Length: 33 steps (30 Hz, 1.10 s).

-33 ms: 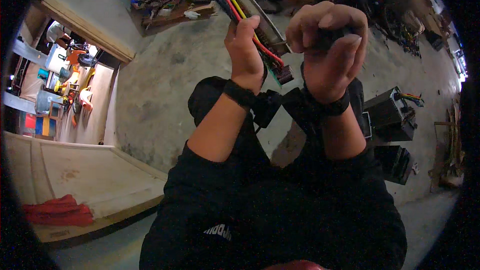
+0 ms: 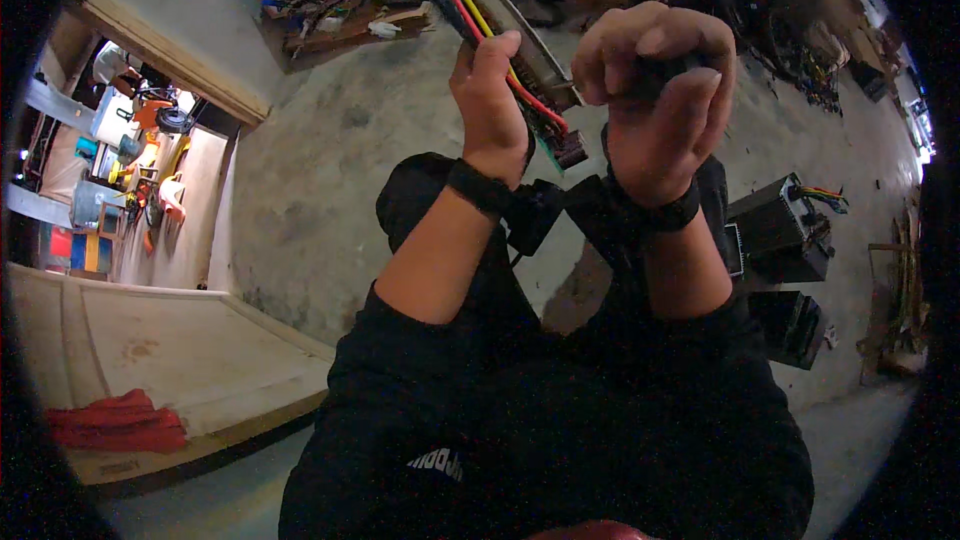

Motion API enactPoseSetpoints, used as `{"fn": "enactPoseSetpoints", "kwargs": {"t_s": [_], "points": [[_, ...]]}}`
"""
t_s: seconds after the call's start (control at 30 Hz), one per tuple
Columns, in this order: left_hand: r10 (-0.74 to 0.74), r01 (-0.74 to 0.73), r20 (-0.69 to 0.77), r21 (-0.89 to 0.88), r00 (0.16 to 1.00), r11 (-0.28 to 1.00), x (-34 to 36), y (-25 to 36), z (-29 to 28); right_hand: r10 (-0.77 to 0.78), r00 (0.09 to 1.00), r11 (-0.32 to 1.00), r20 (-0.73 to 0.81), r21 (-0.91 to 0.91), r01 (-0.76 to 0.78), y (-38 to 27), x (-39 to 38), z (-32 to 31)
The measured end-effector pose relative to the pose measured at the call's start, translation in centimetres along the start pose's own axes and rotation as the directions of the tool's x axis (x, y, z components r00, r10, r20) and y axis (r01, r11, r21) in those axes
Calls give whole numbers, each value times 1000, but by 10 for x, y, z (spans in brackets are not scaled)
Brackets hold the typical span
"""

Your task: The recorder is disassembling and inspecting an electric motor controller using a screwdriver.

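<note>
My left hand (image 2: 490, 105) is closed round a long grey metal motor controller (image 2: 515, 25), held tilted in front of me. Thick red, yellow and black wires (image 2: 522, 92) run along it past the thumb. At its near end a green circuit board edge (image 2: 552, 157) and a dark block show. Just right of it, my right hand (image 2: 665, 90) is raised with fingers and thumb curled together. Something dark (image 2: 655, 75) sits inside the curl, too shadowed to name. Both wrists wear black bands. The two hands are apart.
Finned metal boxes (image 2: 775, 220) with coloured wires stand on the floor to the right, near another dark box (image 2: 787, 327). A pile of cables and scraps (image 2: 345, 15) lies at the far left. A red cloth (image 2: 120, 422) rests on a pale wooden surface (image 2: 210, 345). Beyond is a doorway.
</note>
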<state>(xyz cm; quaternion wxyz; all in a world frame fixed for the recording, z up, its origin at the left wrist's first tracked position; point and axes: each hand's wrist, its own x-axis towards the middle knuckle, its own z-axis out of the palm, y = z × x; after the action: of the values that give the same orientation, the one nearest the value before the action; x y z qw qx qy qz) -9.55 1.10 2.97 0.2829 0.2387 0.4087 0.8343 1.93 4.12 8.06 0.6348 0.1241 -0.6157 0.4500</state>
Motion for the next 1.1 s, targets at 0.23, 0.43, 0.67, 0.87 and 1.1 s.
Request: {"fn": "enactPoseSetpoints", "kwargs": {"t_s": [0.23, 0.43, 0.67, 0.87, 1.1], "points": [[58, -57, -18, 49, 998, 997, 2, -4, -1, -11, 1000, 997, 5, -74, 11, 1, 0, -3], [14, -14, -2, 9, 1000, 1000, 6, -8, -4, -44, 992, 990, 120, -127, 59, 4, -3, -3], [-71, 67, -53, -73, 996, 995, -12, 22, 30, -102, 982, 779, 158, -601, 178, -10, 1, 20], [-90, 99, 44, -298, 995, 949, 13, -47, -14, -144, 978, 893, 152, -405, 195, -4, -12, 26], [-133, 134, -47, 25, 990, 991, -5, -19, 3, 197, 969, 980, -149, 5, -199, -5, -14, 11]]}}
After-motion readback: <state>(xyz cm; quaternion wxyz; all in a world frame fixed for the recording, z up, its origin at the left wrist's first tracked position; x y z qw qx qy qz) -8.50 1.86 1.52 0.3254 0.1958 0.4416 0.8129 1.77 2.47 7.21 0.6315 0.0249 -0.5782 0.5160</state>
